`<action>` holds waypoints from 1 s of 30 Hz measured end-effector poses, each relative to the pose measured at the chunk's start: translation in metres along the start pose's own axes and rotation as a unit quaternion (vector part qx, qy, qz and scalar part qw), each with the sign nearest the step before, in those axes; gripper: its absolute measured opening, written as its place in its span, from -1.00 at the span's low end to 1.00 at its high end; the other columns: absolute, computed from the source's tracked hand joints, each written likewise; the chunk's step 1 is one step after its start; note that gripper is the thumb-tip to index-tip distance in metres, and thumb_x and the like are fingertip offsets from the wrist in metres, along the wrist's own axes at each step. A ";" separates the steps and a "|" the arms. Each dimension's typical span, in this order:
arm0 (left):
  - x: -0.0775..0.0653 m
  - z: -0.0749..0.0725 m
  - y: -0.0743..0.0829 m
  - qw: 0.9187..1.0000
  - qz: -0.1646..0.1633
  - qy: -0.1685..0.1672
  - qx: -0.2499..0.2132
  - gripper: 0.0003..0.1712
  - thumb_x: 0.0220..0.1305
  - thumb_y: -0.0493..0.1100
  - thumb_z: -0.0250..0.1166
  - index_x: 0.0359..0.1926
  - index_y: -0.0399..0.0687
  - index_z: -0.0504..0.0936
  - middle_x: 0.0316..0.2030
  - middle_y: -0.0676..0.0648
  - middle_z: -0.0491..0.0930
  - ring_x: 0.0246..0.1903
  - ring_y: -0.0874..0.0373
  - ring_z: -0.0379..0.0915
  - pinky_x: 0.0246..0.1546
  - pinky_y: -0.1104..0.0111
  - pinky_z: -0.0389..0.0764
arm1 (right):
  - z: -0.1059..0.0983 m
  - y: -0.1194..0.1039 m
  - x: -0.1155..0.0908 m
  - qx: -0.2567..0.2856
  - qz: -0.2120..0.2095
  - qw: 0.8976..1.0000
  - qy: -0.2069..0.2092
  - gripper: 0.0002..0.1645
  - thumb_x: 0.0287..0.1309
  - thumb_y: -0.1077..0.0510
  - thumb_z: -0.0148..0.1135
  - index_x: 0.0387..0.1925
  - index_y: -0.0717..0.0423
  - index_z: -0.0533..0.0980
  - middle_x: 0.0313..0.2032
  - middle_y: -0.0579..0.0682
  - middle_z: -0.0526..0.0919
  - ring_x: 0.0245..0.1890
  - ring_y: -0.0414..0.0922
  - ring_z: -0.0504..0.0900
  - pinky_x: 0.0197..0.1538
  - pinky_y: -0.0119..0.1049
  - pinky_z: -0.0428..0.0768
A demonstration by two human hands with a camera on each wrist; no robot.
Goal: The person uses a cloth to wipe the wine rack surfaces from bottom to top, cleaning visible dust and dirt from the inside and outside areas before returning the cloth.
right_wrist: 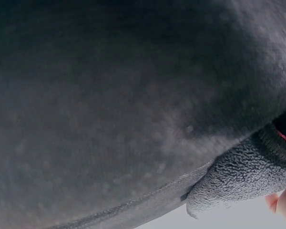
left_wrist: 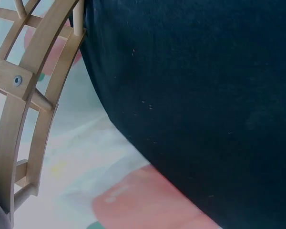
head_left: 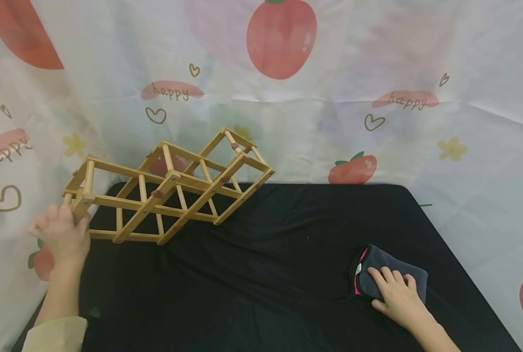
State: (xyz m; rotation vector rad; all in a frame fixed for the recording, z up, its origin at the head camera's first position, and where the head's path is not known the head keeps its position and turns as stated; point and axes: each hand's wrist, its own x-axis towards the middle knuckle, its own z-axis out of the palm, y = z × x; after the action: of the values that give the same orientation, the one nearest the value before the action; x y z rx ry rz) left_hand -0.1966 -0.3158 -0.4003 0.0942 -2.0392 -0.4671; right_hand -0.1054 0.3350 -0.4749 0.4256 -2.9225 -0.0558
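Note:
At the left in the head view, my left hand (head_left: 68, 234) grips the near left end of a folding wooden lattice rack (head_left: 175, 176). Opened out into diamond-shaped cells, the rack slants up and away over the far left of the table. Its slats and dowels (left_wrist: 35, 102) fill the left side of the left wrist view. On the right, my right hand (head_left: 395, 296) rests on a dark grey fabric pouch (head_left: 402, 266) with pink lining, fingers spread over its top and thumb at its lower edge. The pouch's fuzzy fabric (right_wrist: 238, 176) shows close up in the right wrist view.
Black cloth (head_left: 261, 274) covers the table. A white curtain printed with fruit, hearts and words (head_left: 305, 112) hangs behind it and at both sides. A thin dark cord (head_left: 344, 298) trails from the pouch's open end.

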 end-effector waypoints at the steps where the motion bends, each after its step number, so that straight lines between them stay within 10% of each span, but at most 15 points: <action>1: 0.000 0.002 0.002 1.000 0.002 0.001 -0.005 -0.77 -0.06 -0.39 0.22 -0.45 -0.45 0.33 -0.45 -0.41 0.24 -0.29 -0.44 0.11 -0.13 -0.16 -0.10 | 0.000 0.000 0.000 0.000 0.001 1.000 -0.004 -0.26 -0.43 0.06 0.32 -0.03 0.17 0.40 -0.21 0.10 0.43 -0.23 0.09 0.36 -0.21 0.13 0.21; 30: -0.006 0.006 0.030 0.999 -0.003 -0.039 -0.022 -0.80 -0.05 -0.47 0.23 -0.44 -0.43 0.34 -0.47 -0.36 0.25 -0.37 -0.34 0.08 -0.17 -0.10 -0.09 | -0.001 -0.003 0.001 -0.006 0.004 1.000 -0.020 -0.25 -0.40 0.06 0.36 -0.01 0.18 0.39 -0.20 0.10 0.42 -0.21 0.11 0.38 -0.21 0.12 0.23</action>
State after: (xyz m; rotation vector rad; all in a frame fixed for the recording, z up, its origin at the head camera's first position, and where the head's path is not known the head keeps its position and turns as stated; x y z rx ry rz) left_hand -0.1947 -0.2847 -0.3961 0.0562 -2.1044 -0.5276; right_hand -0.1059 0.3321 -0.4741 0.4157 -2.9624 -0.0806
